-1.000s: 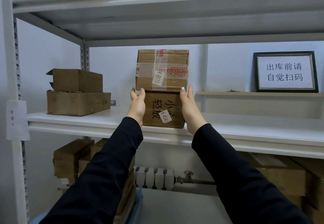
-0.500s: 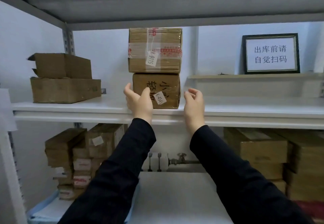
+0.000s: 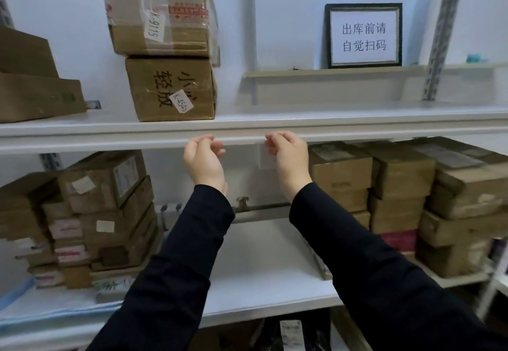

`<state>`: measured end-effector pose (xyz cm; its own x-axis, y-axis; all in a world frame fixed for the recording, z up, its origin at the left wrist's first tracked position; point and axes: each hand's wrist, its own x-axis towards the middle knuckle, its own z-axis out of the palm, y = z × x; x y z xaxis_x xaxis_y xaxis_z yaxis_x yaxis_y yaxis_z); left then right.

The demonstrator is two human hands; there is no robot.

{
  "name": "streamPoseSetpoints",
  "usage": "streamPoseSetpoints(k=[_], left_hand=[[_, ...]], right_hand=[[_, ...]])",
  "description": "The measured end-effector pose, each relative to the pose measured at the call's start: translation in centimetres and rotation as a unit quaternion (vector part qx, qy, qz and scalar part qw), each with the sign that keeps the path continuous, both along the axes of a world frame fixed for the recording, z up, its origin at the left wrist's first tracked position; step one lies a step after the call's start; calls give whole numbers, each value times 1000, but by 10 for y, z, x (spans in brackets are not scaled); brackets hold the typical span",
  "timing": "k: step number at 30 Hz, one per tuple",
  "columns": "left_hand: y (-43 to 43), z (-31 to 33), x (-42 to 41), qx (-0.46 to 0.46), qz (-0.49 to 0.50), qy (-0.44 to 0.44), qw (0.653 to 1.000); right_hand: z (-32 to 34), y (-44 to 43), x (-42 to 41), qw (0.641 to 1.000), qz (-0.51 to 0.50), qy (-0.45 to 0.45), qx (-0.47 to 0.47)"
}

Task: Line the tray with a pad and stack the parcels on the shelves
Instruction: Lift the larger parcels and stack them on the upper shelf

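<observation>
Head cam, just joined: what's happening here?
A person is stacking parcels on shelves. The K-9115 parcel sits on top of the K-4545 parcel on the middle shelf. The left hand and right hand are both empty, fingers loosely curled, in front of that shelf's front edge, touching neither parcel. More parcels are piled on the lower shelf, at both ends.

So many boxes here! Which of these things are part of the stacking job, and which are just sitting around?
Part of the job: top parcel; bottom parcel beneath it; middle shelf carrying both; left hand and right hand, both empty, in front of that shelf's edge.

Just lying about: framed sign; pipe at the back.
</observation>
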<state>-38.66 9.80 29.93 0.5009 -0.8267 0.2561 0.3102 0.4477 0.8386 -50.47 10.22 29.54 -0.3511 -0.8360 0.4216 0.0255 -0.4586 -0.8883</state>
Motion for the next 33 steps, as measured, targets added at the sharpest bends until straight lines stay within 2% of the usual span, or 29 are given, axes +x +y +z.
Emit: streamPoseSetpoints(k=[4, 8, 16, 18, 22, 27, 30, 33], left_hand=[[1, -18, -41, 28, -25, 27, 999], [-6, -33, -80, 68, -60, 40, 995], [-42, -58, -158, 165, -125, 13, 978], [-56, -64, -175, 192, -136, -6, 972], [-77, -73, -194, 260, -172, -18, 950], [-91, -65, -210, 335, -234, -22, 912], [-97, -74, -212, 334, -287, 32, 897], [-105, -80, -212, 308, -310, 33, 899]], right_hand=[[-12, -2, -37, 999, 4, 31, 10], [-29, -12, -74, 989, 16, 131, 62], [-43, -36, -159, 969, -19, 230, 90], [-44, -46, -178, 954, -39, 285, 83], [-43, -61, -209, 887, -138, 420, 129], [-48, -81, -235, 884, -165, 387, 204], [-54, -91, -243, 918, -130, 325, 188], [-59, -99, -246, 950, -108, 252, 153]])
